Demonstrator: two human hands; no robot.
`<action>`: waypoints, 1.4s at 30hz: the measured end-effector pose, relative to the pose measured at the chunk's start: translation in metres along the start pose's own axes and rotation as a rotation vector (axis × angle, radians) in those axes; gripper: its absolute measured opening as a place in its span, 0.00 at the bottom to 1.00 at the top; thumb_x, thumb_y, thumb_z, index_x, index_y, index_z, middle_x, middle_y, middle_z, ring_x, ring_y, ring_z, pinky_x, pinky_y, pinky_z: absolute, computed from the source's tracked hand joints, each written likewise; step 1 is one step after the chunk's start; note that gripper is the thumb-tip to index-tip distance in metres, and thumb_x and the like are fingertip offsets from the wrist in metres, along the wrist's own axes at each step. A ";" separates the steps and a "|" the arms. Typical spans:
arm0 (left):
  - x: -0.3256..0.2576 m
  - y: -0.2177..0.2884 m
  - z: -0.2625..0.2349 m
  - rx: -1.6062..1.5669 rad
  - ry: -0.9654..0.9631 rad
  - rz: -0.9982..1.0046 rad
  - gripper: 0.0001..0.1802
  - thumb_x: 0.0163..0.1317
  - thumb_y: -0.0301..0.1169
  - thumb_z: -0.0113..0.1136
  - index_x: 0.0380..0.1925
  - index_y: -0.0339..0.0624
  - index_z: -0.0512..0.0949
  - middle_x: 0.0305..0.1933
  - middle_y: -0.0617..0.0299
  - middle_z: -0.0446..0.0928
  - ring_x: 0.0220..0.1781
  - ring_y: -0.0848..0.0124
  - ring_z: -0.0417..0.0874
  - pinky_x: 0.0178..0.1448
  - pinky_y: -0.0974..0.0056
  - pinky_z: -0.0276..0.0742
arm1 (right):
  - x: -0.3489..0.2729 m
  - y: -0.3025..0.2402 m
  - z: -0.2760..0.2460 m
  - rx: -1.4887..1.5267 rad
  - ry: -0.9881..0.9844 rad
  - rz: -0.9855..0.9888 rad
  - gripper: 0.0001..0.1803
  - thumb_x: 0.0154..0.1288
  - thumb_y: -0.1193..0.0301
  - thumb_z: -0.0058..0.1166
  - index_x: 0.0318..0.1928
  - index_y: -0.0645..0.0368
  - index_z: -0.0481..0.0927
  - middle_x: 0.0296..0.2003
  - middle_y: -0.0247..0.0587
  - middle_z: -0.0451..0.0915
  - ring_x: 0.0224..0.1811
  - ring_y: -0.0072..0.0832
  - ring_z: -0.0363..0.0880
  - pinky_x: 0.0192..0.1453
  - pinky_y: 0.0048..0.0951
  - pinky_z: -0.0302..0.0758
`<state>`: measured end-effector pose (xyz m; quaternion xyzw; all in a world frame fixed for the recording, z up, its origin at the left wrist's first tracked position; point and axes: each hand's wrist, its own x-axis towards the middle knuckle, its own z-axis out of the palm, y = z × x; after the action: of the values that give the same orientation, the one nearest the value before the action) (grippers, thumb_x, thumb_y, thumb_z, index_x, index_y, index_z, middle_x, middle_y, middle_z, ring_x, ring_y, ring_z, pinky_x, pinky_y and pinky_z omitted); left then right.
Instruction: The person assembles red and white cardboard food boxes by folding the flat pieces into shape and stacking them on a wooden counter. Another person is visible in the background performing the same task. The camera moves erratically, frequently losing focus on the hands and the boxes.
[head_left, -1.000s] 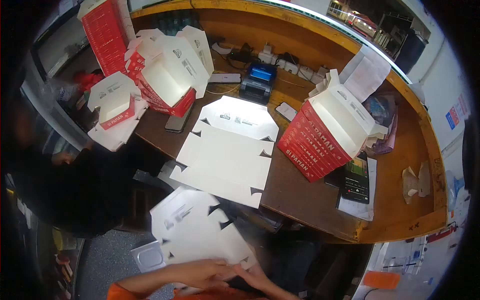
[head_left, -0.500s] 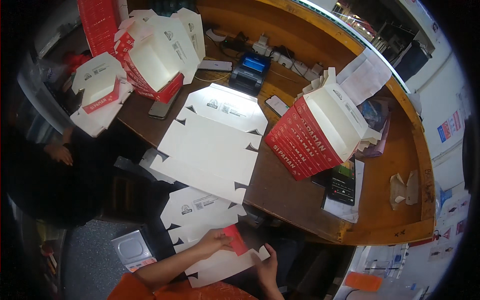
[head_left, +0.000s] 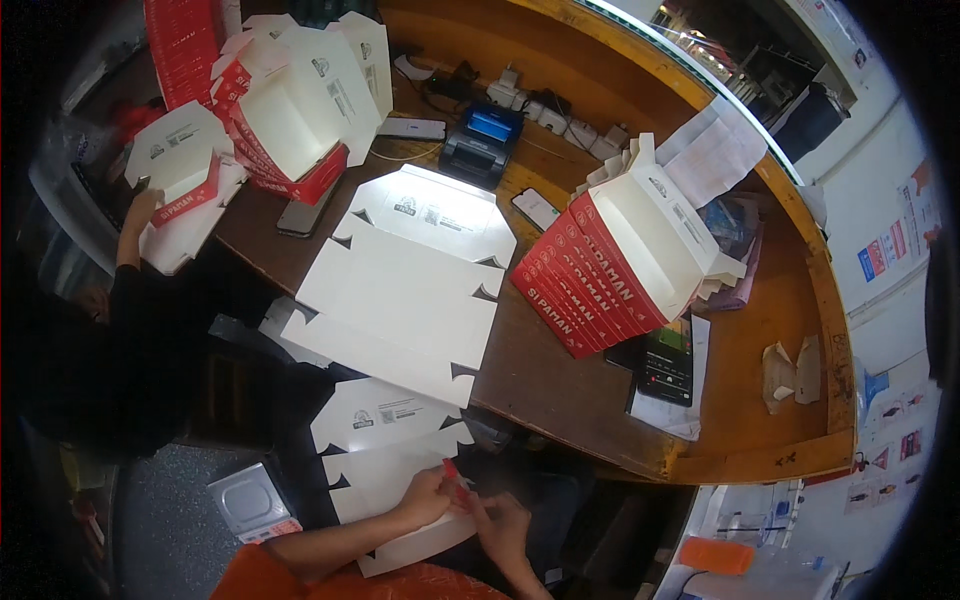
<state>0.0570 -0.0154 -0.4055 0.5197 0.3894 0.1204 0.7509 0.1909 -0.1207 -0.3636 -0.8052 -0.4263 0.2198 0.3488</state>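
My right hand (head_left: 503, 525) has come in next to my left hand (head_left: 425, 500) since half a second ago, and a co-worker's hand (head_left: 145, 208) has come up to the small open box (head_left: 188, 180) at far left. The white cardboard (head_left: 385, 480) I'm working on is low in front of me, below the table edge, a red flap (head_left: 452, 470) raised at its near part. My left has that flap gripped, fingers curled; my right has its fingers bent against the same spot, can't tell if pinching. Flat white sheets (head_left: 395, 300) lie on the table (head_left: 560, 405), overhanging its front edge. Right of them, nested red boxes (head_left: 590, 285), tilted; printer (head_left: 480, 148) behind the sheets. Black phone (head_left: 667, 365) beside the boxes, on paper.
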 end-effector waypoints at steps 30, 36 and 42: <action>0.046 0.015 -0.068 -0.011 0.056 -0.557 0.22 0.65 0.50 0.69 0.47 0.44 0.83 0.32 0.66 0.81 0.26 0.76 0.75 0.28 0.65 0.70 | 0.026 0.028 0.000 0.195 -0.031 -0.333 0.13 0.68 0.71 0.65 0.49 0.61 0.79 0.45 0.51 0.82 0.51 0.49 0.80 0.60 0.43 0.74; 0.051 -0.020 -0.039 0.099 0.186 -0.041 0.21 0.64 0.38 0.72 0.48 0.40 0.72 0.41 0.60 0.77 0.40 0.73 0.78 0.44 0.64 0.76 | 0.039 0.050 -0.003 0.028 0.010 -0.270 0.17 0.63 0.66 0.71 0.46 0.63 0.80 0.44 0.51 0.80 0.48 0.48 0.80 0.53 0.41 0.77; 0.061 -0.045 -0.022 0.479 0.084 0.178 0.29 0.59 0.36 0.70 0.50 0.37 0.62 0.42 0.41 0.75 0.46 0.46 0.82 0.54 0.49 0.77 | 0.036 0.057 0.013 -0.125 -0.135 -0.404 0.15 0.64 0.66 0.68 0.46 0.62 0.83 0.53 0.55 0.76 0.54 0.51 0.74 0.59 0.44 0.73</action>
<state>0.0717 0.0160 -0.4766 0.7094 0.3904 0.1120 0.5760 0.2317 -0.1080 -0.4168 -0.7068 -0.6142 0.1720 0.3059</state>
